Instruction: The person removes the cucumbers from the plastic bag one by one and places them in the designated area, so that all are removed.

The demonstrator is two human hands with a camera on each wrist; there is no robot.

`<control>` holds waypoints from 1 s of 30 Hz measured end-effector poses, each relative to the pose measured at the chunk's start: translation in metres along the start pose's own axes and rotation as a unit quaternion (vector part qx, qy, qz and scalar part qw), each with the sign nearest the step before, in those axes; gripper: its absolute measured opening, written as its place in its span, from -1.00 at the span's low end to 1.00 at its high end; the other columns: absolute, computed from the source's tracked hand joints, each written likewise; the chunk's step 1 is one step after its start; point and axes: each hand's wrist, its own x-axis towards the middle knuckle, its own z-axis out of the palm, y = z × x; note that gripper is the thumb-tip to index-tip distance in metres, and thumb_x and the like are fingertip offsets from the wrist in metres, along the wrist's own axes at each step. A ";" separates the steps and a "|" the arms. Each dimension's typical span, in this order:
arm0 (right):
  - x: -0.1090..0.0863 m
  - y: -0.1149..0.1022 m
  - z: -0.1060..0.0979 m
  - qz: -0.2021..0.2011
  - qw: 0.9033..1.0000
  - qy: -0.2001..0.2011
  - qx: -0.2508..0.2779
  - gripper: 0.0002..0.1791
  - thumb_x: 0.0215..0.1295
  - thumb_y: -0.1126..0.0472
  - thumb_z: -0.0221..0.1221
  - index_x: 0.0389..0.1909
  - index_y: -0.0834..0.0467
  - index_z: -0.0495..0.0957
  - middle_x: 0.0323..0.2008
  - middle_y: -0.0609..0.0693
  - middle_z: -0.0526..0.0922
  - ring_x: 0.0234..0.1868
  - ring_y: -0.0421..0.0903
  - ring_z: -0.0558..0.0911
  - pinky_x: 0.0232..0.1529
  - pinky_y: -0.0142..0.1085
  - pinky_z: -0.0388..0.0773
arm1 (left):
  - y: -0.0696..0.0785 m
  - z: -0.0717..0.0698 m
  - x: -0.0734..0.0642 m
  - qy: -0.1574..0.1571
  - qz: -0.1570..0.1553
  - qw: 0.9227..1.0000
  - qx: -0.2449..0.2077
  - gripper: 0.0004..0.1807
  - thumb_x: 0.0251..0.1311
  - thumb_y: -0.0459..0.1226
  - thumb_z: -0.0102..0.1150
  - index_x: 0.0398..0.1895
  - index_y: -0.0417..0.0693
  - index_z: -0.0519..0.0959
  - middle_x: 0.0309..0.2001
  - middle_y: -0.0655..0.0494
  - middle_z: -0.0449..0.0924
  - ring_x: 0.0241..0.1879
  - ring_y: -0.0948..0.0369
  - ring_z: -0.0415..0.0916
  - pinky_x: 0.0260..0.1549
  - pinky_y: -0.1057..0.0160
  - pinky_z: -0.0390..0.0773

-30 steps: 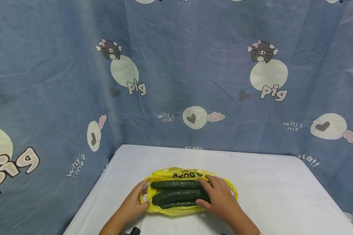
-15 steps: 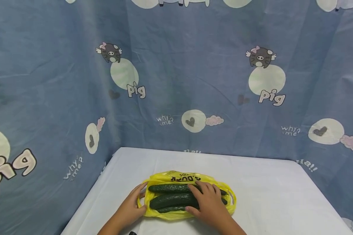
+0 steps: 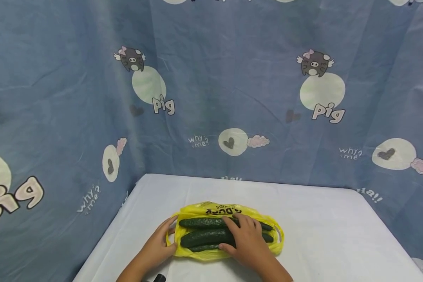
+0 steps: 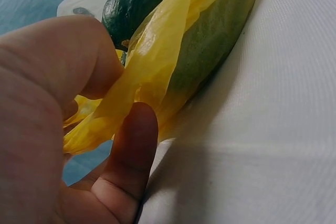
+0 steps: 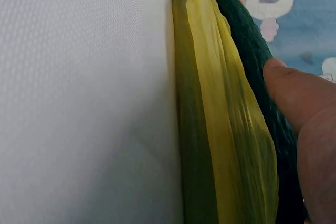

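Note:
In the head view, a yellow plastic bag (image 3: pixel 209 256) lies on the table with its mouth facing up. Several dark green cucumbers (image 3: pixel 206 237) lie lengthwise inside it. At the bag's left end, my left hand (image 3: pixel 158 244) pinches the plastic between thumb and fingers, close up in the left wrist view, where one cucumber (image 4: pixel 139 6) pokes past the film. My right hand (image 3: pixel 248 241) reaches over the middle cucumber from the right, thumb on the near side and fingers on the far side. The right wrist view has the thumb (image 5: pixel 289 85) against a cucumber (image 5: pixel 247 35); the other fingers are hidden there.
A white cloth covers the table (image 3: pixel 324 231). Blue curtains (image 3: pixel 211 78) with pig prints hang behind it and along the left. A small black object (image 3: pixel 159 278) shows at the bottom edge, by my left forearm.
My right hand has shifted left along the cucumbers, uncovering their right ends and the bag's right handle. My left hand keeps its place at the bag's left end.

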 end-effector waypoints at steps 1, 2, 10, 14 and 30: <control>0.001 0.000 0.000 0.000 1.000 0.000 0.000 -0.08 0.24 -0.48 0.22 0.59 -0.32 0.24 0.51 0.15 0.30 0.49 0.27 0.31 0.31 0.46 0.22 | 0.000 0.000 0.001 0.001 0.000 1.000 0.001 0.00 0.06 -0.33 0.39 0.62 0.31 0.24 0.64 -0.05 0.11 0.39 -0.05 0.49 0.32 -0.13 0.51; 0.001 -0.001 0.001 0.001 1.000 0.000 0.000 -0.08 0.23 -0.48 0.23 0.59 -0.32 0.24 0.51 0.15 0.30 0.49 0.27 0.31 0.31 0.45 0.22 | 0.000 0.000 0.001 0.001 0.000 1.000 0.001 0.00 0.06 -0.32 0.39 0.62 0.31 0.24 0.64 -0.05 0.11 0.39 -0.04 0.49 0.33 -0.14 0.50; 0.000 -0.002 0.010 0.003 1.000 0.012 -0.027 -0.14 0.20 -0.51 0.23 0.50 -0.30 0.37 0.39 0.08 0.40 0.38 0.19 0.42 0.22 0.33 0.34 | -0.003 0.003 0.000 0.000 -0.001 1.000 0.012 0.00 0.04 -0.32 0.37 0.62 0.31 0.24 0.63 -0.04 0.12 0.38 -0.01 0.50 0.40 -0.24 0.38; 0.001 -0.003 0.013 -0.004 0.999 0.030 -0.040 -0.18 0.20 -0.51 0.22 0.45 -0.28 0.44 0.34 0.06 0.46 0.31 0.16 0.47 0.17 0.28 0.41 | -0.003 0.001 0.001 0.002 -0.005 1.000 0.009 0.01 0.04 -0.31 0.36 0.63 0.32 0.23 0.64 -0.03 0.11 0.39 -0.02 0.50 0.41 -0.23 0.38; -0.001 -0.001 0.023 -0.045 0.988 0.097 -0.109 -0.43 0.29 -0.40 0.22 0.22 -0.23 0.59 0.01 -0.08 0.59 0.02 -0.01 0.53 -0.03 0.05 0.48 | -0.001 0.000 0.001 -0.004 0.006 1.000 0.011 0.02 0.05 -0.35 0.34 0.64 0.29 0.21 0.63 0.00 0.12 0.39 0.02 0.49 0.29 -0.02 0.53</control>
